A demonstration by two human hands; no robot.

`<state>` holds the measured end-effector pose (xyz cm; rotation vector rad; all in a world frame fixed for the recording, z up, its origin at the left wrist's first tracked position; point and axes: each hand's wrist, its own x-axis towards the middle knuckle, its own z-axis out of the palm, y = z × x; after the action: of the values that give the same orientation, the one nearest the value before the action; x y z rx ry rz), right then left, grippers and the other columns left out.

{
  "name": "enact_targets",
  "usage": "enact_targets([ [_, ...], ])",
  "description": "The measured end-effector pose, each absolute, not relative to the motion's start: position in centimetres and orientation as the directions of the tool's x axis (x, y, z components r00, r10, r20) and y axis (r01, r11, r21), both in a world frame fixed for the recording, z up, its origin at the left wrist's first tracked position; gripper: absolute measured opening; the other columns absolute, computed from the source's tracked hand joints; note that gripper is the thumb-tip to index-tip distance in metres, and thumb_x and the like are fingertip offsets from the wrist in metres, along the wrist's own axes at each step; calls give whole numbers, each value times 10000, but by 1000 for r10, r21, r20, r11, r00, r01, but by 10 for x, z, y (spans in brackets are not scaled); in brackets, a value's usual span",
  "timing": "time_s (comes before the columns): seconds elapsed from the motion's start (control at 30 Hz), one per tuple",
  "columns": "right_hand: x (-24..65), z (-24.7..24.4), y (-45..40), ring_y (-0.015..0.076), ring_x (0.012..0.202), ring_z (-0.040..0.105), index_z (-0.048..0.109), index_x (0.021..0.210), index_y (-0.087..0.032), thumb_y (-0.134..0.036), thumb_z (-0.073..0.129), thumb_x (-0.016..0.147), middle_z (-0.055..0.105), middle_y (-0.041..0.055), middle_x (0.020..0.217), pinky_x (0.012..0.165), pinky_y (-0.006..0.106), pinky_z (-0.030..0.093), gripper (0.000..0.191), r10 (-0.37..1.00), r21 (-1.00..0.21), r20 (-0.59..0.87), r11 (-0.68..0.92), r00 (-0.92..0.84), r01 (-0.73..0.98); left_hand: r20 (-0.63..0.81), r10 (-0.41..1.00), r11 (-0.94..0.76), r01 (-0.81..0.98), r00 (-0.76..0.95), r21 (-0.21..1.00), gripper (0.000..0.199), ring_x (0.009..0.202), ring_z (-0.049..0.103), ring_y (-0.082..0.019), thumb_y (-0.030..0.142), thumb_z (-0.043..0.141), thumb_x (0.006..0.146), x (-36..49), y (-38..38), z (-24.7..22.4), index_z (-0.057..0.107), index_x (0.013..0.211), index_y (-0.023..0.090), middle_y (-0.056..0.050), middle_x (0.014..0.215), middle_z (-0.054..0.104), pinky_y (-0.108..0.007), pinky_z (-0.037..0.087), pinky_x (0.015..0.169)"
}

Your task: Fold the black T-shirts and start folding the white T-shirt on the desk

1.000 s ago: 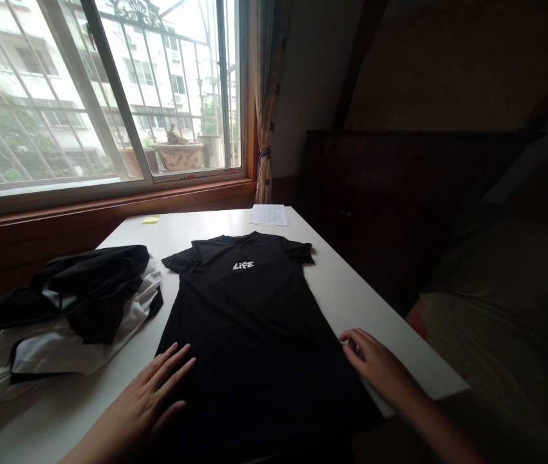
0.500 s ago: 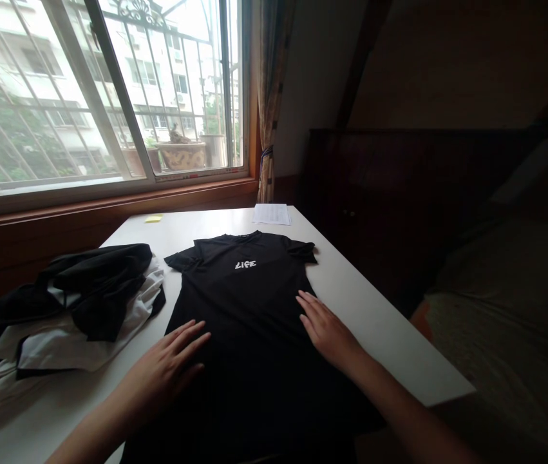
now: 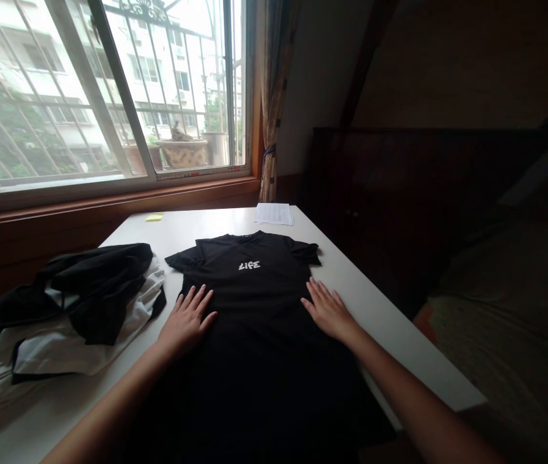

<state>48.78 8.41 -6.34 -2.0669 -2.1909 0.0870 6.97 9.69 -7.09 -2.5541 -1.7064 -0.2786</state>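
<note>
A black T-shirt (image 3: 254, 328) with white lettering on its chest lies spread on the white table (image 3: 375, 316), its collar toward the window. My left hand (image 3: 189, 319) rests flat on the shirt's left side below the sleeve, fingers spread. On the opposite side my right hand (image 3: 328, 310) lies at the shirt's right edge, its fingers stretched out. Neither hand grips the cloth. The shirt's lower part fades into shadow close to me, so its hem is hard to make out.
A heap of black and white clothes (image 3: 94, 303) lies at the table's left. Papers (image 3: 274, 214) and a yellow sticky note (image 3: 154, 218) sit at the far end. Beyond stand a barred window (image 3: 109, 96) and a tied curtain (image 3: 270, 142). Dark furniture (image 3: 375, 187) is on the right.
Both hands have moved forward along the shirt toward its sleeves, the left one farther. Its fingers are more spread now. The shirt stays flat on the table.
</note>
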Motion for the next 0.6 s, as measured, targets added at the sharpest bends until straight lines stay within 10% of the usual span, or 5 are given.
enact_targets([
  [0.6,528,-56,170,241,1380,472,590,1415,-200,-402,271,1037,515,83,1507,1180,364,331,534,983,-239,180,66,-23,969,140,861,-500,863,488,66,567,1527,103,-418,583,377,1019,68,88,-60,268,1559,445,53,1656,232,-700,130,1169],
])
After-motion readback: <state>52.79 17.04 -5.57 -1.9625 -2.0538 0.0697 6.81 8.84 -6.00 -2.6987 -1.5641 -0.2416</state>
